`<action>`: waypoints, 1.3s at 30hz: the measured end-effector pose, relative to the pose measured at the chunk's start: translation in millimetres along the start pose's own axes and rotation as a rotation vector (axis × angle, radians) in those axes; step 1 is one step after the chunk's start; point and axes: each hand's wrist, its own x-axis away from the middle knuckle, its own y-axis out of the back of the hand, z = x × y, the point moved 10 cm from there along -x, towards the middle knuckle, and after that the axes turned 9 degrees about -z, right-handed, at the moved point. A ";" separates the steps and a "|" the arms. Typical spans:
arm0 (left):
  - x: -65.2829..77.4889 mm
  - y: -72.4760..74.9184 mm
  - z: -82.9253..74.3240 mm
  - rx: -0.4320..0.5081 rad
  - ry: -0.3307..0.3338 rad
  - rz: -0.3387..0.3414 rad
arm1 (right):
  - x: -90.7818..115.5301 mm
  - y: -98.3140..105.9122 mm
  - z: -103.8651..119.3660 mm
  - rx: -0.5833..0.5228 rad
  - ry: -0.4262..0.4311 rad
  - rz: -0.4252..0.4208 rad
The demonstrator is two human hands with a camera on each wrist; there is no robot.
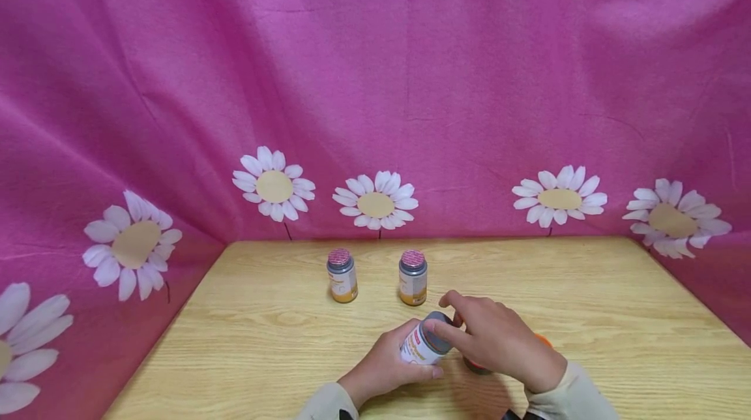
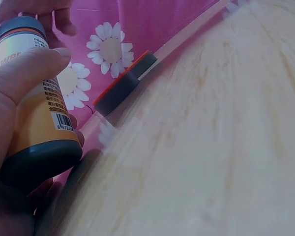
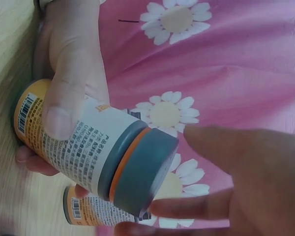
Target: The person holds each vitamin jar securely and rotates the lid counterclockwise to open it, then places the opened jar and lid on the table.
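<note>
My left hand [image 1: 384,360] grips a tilted supplement bottle [image 1: 420,348] with a white and yellow label, the thumb lying along its side. A dark grey cap [image 3: 150,169] with an orange ring sits on the bottle's neck. My right hand [image 1: 499,336] is at the cap, thumb on one side and bent fingers on the other. In the right wrist view the thumb tip looks slightly apart from the cap, and a fingertip is at its edge; contact is unclear. Two loose caps [image 2: 120,96] with orange rims lie on the table, partly hidden by my right hand in the head view.
Two similar bottles, a left one [image 1: 342,282] and a right one [image 1: 413,284], stand upright beyond my hands, uncapped, with pink seals on top. The wooden table [image 1: 264,342] ends at a pink cloth [image 1: 375,94] with daisies, hanging behind and at the sides.
</note>
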 end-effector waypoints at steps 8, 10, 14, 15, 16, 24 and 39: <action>-0.1 1.4 1.2 -0.042 0.000 -0.018 | 0.3 3.2 -12.1 0.124 -0.138 -0.041; -0.3 1.3 1.3 -0.045 0.001 -0.017 | 0.3 1.4 -12.7 0.127 -0.157 -0.032; -0.1 0.4 1.5 -0.038 -0.002 -0.009 | -0.2 -2.5 -11.2 0.108 -0.153 -0.014; -0.1 0.0 1.5 -0.034 -0.003 -0.007 | -0.3 -3.1 -10.7 0.102 -0.148 -0.011; -0.1 -0.3 1.3 -0.033 -0.006 -0.006 | -0.5 -3.5 -10.4 0.096 -0.144 -0.008; -0.6 0.4 0.1 -0.049 -0.012 -0.011 | -1.0 -2.8 -0.1 0.036 0.000 -0.006; 0.3 0.3 -1.1 -0.025 -0.013 -0.001 | 9.1 -6.8 14.4 -0.227 0.243 0.213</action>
